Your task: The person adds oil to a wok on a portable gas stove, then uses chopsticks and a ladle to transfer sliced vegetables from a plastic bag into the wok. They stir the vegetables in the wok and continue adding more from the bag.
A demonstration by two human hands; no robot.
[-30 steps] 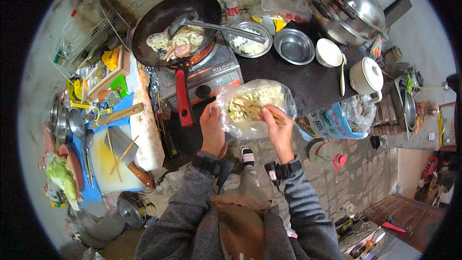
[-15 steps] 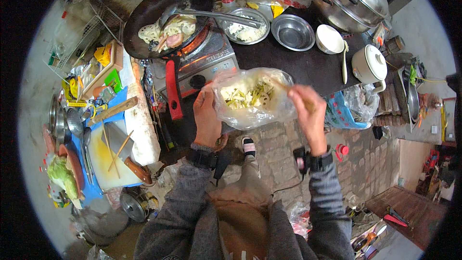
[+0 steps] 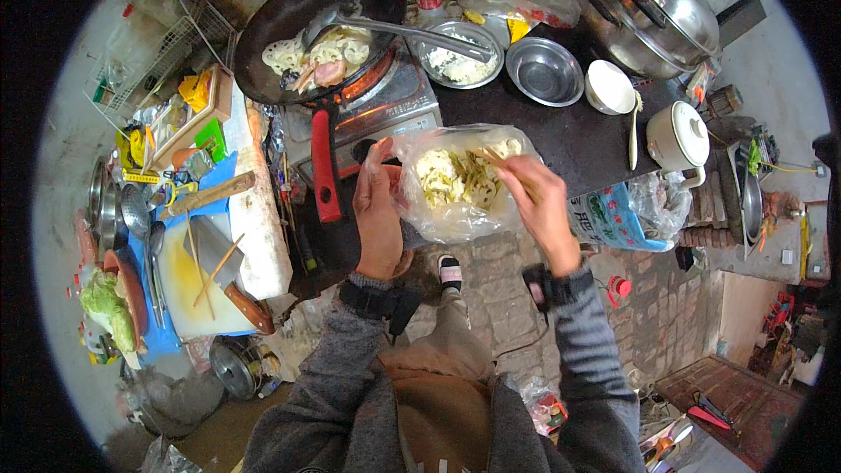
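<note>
My left hand point(image 3: 377, 215) is closed on the left edge of a clear plastic bag point(image 3: 455, 226), which is held open in front of my body. Inside it lie pale pieces and greenish-yellow strips of chopped food point(image 3: 455, 177). A brownish rim shows beside my left fingers; what it belongs to is mostly hidden. In my right hand point(image 3: 541, 201) are wooden chopsticks point(image 3: 492, 157), with their tips down among the food. Behind the bag a black wok point(image 3: 263, 31) with a red handle point(image 3: 324, 166) holds lotus root slices point(image 3: 285, 55), pinkish meat and a metal spatula point(image 3: 407, 29).
The wok sits on an electric stove point(image 3: 403, 96) with a glowing ring. Behind are a metal plate of white food point(image 3: 457, 60), a metal bowl point(image 3: 545, 72), a white bowl point(image 3: 611, 88) and a steamer pot point(image 3: 653, 17). At left, a cleaver point(image 3: 250, 307) lies on a cutting board point(image 3: 188, 285).
My right hand has moved left and closer to the bag, and the chopsticks now reach into the strips. Some food has shifted inside the bag. The view has moved slightly.
</note>
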